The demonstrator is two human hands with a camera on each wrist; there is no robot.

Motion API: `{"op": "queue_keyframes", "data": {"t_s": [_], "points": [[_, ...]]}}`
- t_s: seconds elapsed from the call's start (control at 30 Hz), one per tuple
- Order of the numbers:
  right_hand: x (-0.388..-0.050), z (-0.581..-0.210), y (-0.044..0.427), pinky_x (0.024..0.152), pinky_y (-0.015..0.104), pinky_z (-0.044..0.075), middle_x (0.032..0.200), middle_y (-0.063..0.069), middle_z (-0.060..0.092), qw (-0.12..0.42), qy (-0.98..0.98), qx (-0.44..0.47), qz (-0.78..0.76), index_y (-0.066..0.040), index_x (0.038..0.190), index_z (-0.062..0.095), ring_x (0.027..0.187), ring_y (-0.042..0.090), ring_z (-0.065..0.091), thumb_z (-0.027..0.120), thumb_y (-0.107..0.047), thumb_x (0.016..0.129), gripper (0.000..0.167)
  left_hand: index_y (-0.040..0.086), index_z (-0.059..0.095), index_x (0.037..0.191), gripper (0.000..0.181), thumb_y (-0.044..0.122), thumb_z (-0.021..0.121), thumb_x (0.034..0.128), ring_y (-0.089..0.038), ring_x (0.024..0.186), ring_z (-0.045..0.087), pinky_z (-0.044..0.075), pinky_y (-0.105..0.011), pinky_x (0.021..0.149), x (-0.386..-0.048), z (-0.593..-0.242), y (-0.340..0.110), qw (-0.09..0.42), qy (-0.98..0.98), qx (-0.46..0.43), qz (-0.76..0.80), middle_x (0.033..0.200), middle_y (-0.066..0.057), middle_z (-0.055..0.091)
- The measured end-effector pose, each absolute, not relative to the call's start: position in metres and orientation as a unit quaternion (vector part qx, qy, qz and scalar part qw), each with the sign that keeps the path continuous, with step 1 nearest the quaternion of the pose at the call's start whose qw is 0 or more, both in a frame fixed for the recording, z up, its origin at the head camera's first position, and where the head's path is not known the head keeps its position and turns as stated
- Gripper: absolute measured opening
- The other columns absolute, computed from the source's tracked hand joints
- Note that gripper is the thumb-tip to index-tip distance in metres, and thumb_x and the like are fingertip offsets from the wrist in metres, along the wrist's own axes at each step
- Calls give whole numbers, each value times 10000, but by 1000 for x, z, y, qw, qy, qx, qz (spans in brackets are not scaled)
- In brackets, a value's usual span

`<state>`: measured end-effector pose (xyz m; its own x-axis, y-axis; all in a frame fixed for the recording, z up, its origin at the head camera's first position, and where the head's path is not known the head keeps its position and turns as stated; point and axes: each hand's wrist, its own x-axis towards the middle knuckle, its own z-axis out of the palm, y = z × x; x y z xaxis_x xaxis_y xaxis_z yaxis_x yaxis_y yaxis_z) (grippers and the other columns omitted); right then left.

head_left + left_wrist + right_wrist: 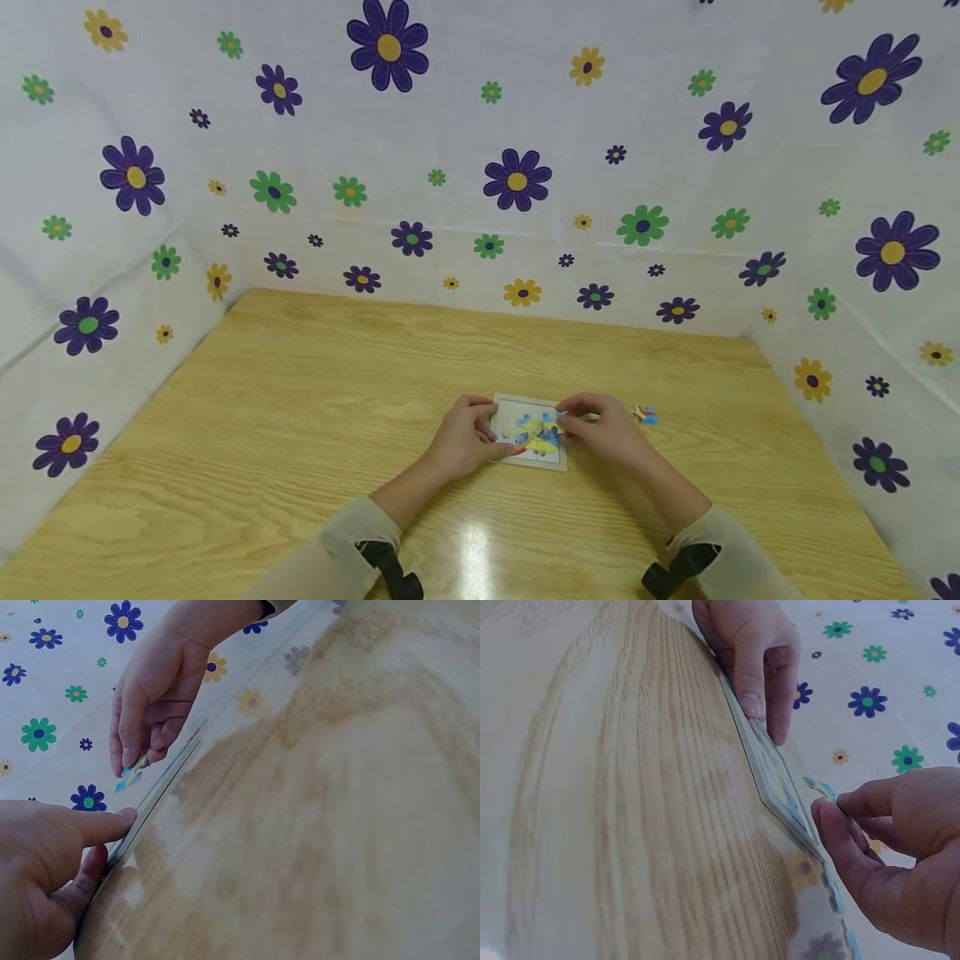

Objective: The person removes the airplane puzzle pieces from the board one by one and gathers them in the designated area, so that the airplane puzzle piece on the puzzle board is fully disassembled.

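Jigsaw piece (820, 786), raised beside the right border of the puzzle board (512, 412)

Head view. Held the piece in the right hand (603, 427), between thumb and fingers, close by the board's right border and largely hidden by the fingertips. Gripped the board by its left side with the left hand (465, 437), fingers toward the far part, thumb toward the near part. Lay flat, in the board's case, on the table (300, 400), between both hands and thus leftward of the right hand; nearly square, without a clear long axis. Showed a joined picture (542, 435) over the right and near portion of the board, bare backing toward the far left, nearer to the left hand. Lay past the right hand, in the case of the loose pieces (647, 414), on the side away from the board.

Left wrist view. Showed the piece pinched by the right hand, tilted downward from its fingertips and clear of the tabletop. Showed the board almost edge-on, with left fingertips at its border.

Right wrist view. Placed the piece just off the board's right side, tilted, foreshortened, clasped by right thumb and fingers. Could not determine its true long axis from this angle.
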<state>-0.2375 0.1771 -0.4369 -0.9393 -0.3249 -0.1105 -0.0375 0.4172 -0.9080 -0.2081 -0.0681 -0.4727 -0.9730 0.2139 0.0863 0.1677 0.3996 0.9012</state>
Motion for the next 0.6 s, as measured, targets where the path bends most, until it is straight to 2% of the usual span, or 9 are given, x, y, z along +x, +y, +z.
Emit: {"op": "queue_keyframes", "data": {"t_s": [0.27, 0.6], "points": [[-232, -434, 194, 722, 261, 605, 1060, 200, 683, 114, 843, -84, -520, 76, 1173, 659, 838, 186, 692, 656, -82, 963, 263, -138, 537, 1343, 694, 116, 861, 784, -104, 832, 564, 531, -155, 701, -207, -476, -69, 19, 837, 120, 534, 1335, -202, 491], [-232, -440, 201, 734, 241, 605, 1079, 192, 682, 140, 821, -40, -552, 120, 1179, 651, 817, 133, 700, 640, -20, 954, 265, -137, 546, 1336, 703, 130, 872, 773, -116, 827, 561, 528, -156, 700, -208, -478, -69, 12, 837, 124, 533, 1336, -206, 490]]}}
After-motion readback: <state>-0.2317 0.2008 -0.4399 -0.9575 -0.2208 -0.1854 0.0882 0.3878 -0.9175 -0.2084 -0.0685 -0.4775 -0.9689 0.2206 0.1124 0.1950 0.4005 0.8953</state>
